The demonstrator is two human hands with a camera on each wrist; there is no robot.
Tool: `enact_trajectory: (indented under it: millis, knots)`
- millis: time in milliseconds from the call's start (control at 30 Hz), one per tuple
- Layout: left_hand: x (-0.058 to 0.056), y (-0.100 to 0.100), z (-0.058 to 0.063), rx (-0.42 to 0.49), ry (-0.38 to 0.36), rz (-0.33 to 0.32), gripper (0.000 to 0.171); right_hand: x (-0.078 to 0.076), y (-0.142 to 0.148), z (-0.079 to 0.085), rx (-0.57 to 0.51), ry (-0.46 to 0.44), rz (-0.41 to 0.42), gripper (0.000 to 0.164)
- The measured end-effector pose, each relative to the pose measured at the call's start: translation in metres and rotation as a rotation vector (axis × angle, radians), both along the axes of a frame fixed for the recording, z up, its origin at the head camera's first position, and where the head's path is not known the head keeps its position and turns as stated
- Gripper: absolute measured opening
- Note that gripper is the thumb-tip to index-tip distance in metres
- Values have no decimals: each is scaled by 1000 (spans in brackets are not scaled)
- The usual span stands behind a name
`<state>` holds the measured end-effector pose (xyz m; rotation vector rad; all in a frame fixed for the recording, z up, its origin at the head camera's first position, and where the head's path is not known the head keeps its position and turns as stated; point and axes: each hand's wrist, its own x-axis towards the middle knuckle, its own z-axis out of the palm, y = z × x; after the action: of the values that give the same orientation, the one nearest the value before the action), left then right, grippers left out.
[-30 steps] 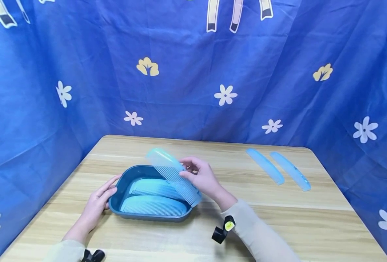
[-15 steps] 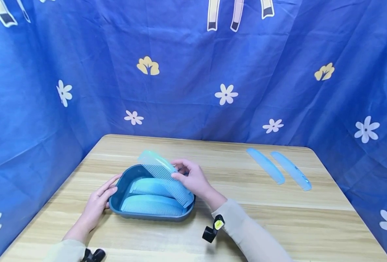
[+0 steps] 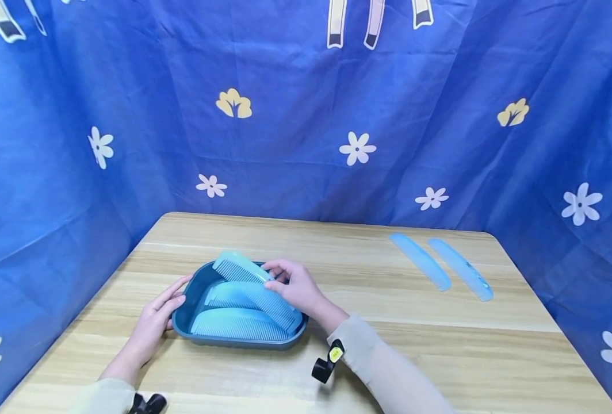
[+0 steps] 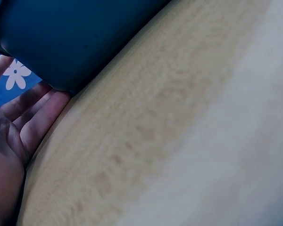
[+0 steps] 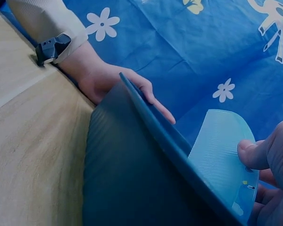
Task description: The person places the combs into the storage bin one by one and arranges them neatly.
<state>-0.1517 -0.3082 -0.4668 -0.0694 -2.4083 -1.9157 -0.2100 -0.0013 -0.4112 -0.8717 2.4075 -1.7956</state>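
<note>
A dark blue plastic basin [image 3: 236, 344] sits on the table's left half. Two light blue combs, a rear comb [image 3: 228, 295] and a front comb [image 3: 236, 323], lie inside it. My right hand [image 3: 298, 290] pinches a third comb [image 3: 238, 267] between thumb and fingers by its smooth back. This comb slants across the basin, its far end over the back rim and its lower end inside. At the basin's left end, my left hand [image 3: 150, 322] holds the wall and rim; in the left wrist view its fingers [image 4: 47, 113] touch the lower corner.
Two more light blue combs, a left comb [image 3: 420, 261] and a right comb [image 3: 461, 269], lie side by side at the table's back right. A blue patterned cloth [image 3: 295, 115] surrounds the wooden table [image 3: 440, 356] at the back and sides.
My right hand has moved left and lowered the pinched comb into the basin, over the other two. My left hand and the basin have stayed in place.
</note>
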Motion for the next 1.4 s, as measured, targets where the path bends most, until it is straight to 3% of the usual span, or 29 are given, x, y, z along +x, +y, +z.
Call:
enact_trajectory:
  millis: [567, 867, 1033, 1167, 1400]
  knots:
    - [-1, -1, 0, -8, 17, 2, 46, 3, -4, -5, 237, 17, 173, 28]
    - [0, 0, 1, 38, 14, -19, 47, 1, -6, -6, 348, 24, 240, 24]
    - [0, 0, 1, 4, 10, -3, 47, 3, -6, -7, 423, 28, 286, 25]
    - [0, 1, 2, -15, 8, 7, 47, 4, -6, -5, 475, 32, 286, 28]
    - [0, 0, 1, -17, 7, 11, 46, 4, -6, -5, 465, 39, 261, 29]
